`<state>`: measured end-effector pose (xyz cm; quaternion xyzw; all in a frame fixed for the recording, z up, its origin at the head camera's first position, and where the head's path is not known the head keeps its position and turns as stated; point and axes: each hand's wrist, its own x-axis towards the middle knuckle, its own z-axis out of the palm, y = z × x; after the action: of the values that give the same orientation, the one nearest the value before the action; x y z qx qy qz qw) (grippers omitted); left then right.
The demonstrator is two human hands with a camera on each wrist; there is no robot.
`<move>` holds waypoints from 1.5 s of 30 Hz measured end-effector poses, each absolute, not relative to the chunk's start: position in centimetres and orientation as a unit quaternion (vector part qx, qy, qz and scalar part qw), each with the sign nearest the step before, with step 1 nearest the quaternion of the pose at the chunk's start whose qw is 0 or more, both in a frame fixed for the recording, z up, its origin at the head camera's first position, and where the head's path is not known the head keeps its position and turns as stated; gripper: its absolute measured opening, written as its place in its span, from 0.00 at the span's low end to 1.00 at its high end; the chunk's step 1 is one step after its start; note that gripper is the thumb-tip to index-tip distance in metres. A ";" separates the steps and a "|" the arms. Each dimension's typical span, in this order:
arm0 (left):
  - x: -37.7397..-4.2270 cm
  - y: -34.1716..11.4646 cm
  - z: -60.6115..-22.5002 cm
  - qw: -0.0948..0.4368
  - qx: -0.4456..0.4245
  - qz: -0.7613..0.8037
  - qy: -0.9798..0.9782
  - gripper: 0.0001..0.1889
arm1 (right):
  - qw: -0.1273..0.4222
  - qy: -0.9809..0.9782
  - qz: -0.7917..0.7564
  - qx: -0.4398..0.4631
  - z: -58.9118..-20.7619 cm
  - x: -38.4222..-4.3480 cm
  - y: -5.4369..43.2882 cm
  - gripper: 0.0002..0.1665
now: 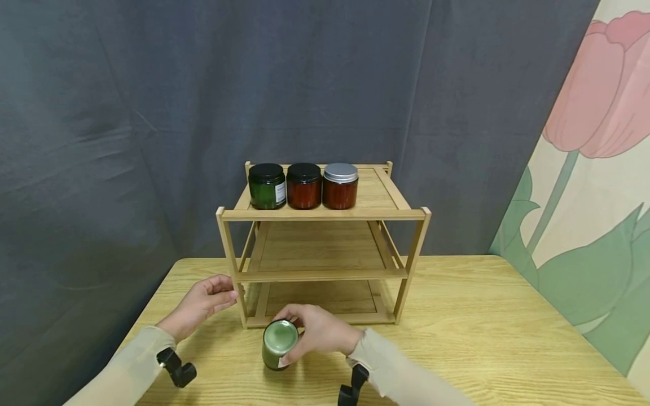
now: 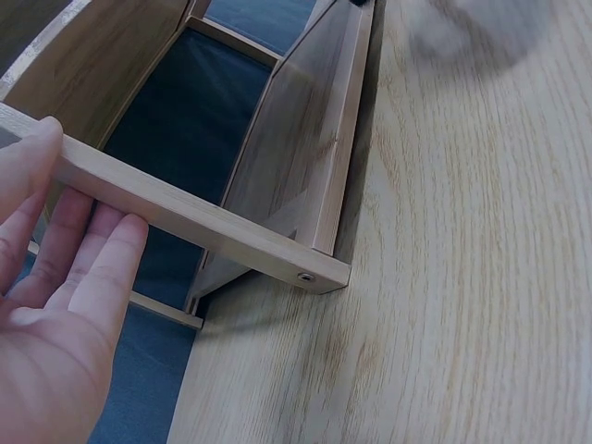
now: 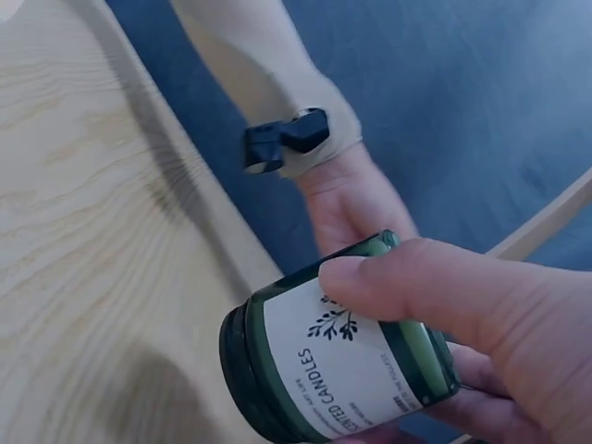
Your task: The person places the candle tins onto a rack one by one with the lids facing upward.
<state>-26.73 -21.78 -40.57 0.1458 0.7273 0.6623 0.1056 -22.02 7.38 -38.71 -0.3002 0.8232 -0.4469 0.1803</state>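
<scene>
A green scented-candle jar [image 1: 280,338] with a white label and black lid [image 3: 239,370] is held in my right hand [image 1: 317,328], thumb across the label. It is tipped over: its base faces the head camera and its lid points down toward the table. My left hand [image 1: 205,301] grips the left front post [image 2: 213,222] of a three-tier wooden shelf [image 1: 325,215], thumb on one side and fingers on the other. The right hand is in front of the shelf's bottom tier. In the left wrist view the jar is not clearly visible.
On the top tier stand a green jar [image 1: 266,194] with a black lid, an amber jar [image 1: 303,194] with a black lid and an amber jar [image 1: 340,194] with a silver lid. The wooden table [image 1: 482,327] extends right. A dark curtain [image 1: 325,84] hangs behind.
</scene>
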 end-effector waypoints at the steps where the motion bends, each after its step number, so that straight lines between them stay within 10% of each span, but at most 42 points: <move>1: -26.7 -21.8 -40.6 0.106 0.145 0.663 0.727 0.14 | 0.179 0.821 -0.451 -0.300 -38.5 -22.0 7.6 0.35; 45: -26.8 -21.9 -40.7 0.105 0.149 0.657 0.731 0.16 | 0.153 0.825 -0.465 -0.282 -37.7 -21.7 11.6 0.31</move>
<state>-26.84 -21.88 -40.66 0.1494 0.7313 0.6572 0.1046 -21.66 11.60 -37.71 -0.2823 0.8251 -0.4650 0.1527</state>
